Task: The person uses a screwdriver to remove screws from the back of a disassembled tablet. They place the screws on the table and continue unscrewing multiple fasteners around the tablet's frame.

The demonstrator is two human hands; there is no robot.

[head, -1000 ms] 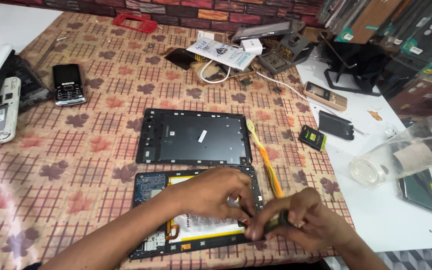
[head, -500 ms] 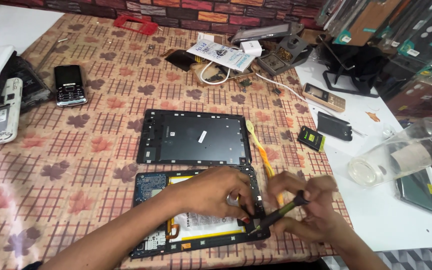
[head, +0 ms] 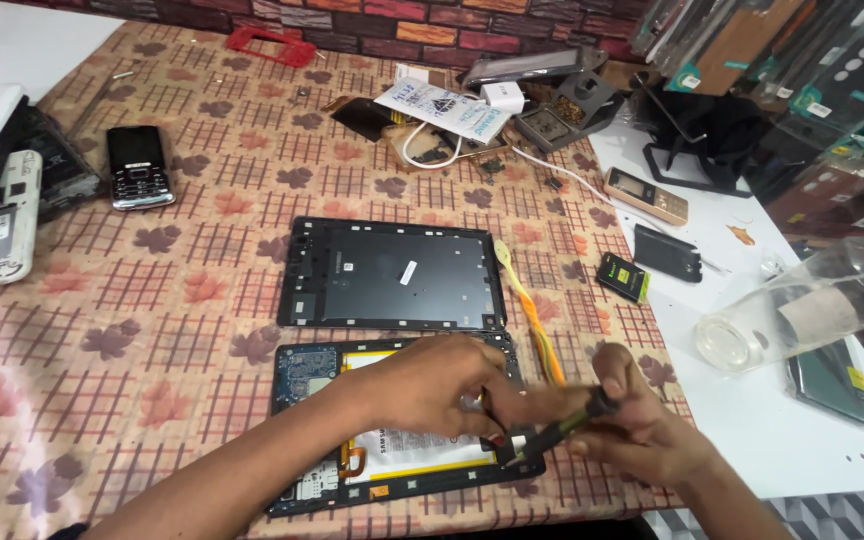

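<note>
Patterned leaf-print tablecloth [head: 152, 330] covers most of the bench, white tabletop [head: 752, 440] to the right, brick wall at the far edge. Opened tablet [head: 392, 460] lies near me, internals up: battery and blue board showing, but my hands hide its right half and the near edge is partly cut off by my forearm. My left hand [head: 432, 385] rests on the tablet, fingers curled down onto it; can't tell whether they pinch anything underneath. My right hand [head: 632, 430] is closed around a dark screwdriver [head: 557, 432], tip angled down-left at the tablet's near right corner; the exact contact point is too small to make out. Removed back cover [head: 392, 275] lies just beyond the tablet, inner side up. Yellow-orange pry strip [head: 534, 320] lies right of the cover. Clear plastic bottle [head: 812, 305] lies on its side at far right, partly out of frame. Black keypad phone [head: 137, 165] sits far left.
</note>
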